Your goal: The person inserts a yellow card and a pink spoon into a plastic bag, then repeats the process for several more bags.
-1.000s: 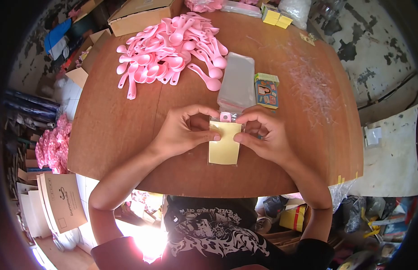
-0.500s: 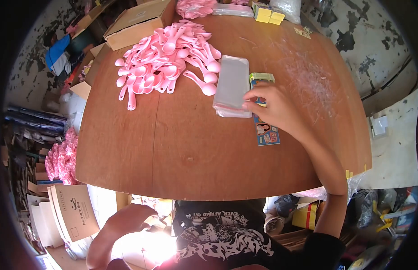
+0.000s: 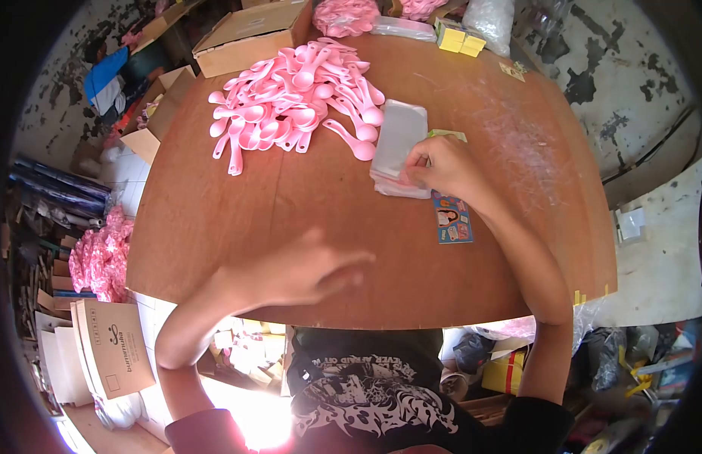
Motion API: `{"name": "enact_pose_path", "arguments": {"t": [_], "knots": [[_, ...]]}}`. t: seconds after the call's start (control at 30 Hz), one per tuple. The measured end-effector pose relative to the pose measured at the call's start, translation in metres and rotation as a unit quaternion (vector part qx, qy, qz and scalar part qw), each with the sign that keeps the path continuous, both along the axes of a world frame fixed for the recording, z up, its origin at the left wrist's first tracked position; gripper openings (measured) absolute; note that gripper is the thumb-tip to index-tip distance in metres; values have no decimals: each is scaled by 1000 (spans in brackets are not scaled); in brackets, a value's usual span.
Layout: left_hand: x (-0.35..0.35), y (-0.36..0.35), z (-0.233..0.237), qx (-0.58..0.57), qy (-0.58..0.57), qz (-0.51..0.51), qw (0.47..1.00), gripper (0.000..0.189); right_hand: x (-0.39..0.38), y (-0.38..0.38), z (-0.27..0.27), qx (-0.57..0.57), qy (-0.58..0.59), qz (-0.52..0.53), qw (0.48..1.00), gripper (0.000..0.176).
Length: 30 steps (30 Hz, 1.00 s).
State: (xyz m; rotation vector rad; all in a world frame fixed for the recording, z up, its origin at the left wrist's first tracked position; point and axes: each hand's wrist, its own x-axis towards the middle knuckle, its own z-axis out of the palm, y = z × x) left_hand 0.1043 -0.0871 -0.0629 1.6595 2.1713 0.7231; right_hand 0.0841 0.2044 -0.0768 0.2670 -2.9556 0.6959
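My right hand (image 3: 442, 163) is at the lower right of a stack of clear plastic bags (image 3: 402, 129), thumb and fingers pinched on the edge of a bag. Partly under that hand lies a blue printed card (image 3: 452, 219) with a picture of a person; a yellow-green end (image 3: 448, 135) shows beyond the hand. Over the near part of the table, my left hand (image 3: 305, 268) is blurred by motion, its fingers stretched out and nothing visible in them. A heap of pink plastic measuring spoons (image 3: 290, 98) lies left of the bags, one spoon (image 3: 351, 140) close to them.
A cardboard box (image 3: 249, 38) stands at the table's far left edge. Along the back are pink bundles (image 3: 345, 17), small yellow boxes (image 3: 461, 38) and a clear plastic bundle (image 3: 489, 23). Thin plastic scraps (image 3: 521, 144) are scattered on the right of the brown table (image 3: 207, 219).
My left hand has risen from below the table's near edge to over the tabletop, moving right. My right hand has stayed at the bags' edge, its fingers now closer over it. The view has shifted slightly.
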Motion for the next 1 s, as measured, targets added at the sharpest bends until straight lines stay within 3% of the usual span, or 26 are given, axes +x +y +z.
{"name": "enact_pose_path", "arguments": {"t": [0.03, 0.13, 0.23, 0.3, 0.47, 0.77, 0.83, 0.93, 1.0], "knots": [[-17, 15, -12, 42, 59, 25, 997, 26, 0, 0, -5, -15, 0, -8, 1000, 12], [-48, 39, -9, 10, 133, 64, 989, 26, -4, 2, -12, 6, 11, -15, 1000, 13], [-62, 47, -30, 105, 158, 74, 979, 25, -6, 5, -15, 34, 36, -8, 999, 15], [-66, 47, -47, 232, 205, 88, 947, 22, -8, 6, -16, 26, 40, 2, 999, 14], [-62, 48, -54, 213, 185, 52, 958, 18, -13, 11, -16, 26, 55, 33, 998, 13], [-68, 47, -62, 209, 191, 30, 959, 20, 2, 10, 21, -22, 75, -44, 996, 13], [-67, 47, -62, 205, 196, 29, 959, 21, 5, 9, 26, -25, 150, -27, 988, 12], [-59, 47, -55, 198, 196, 85, 957, 20, 19, 3, 37, -10, 173, 21, 985, 10], [-53, 47, -47, 263, 137, 179, 938, 29, 41, -16, 47, -7, 136, 58, 989, 10]]}}
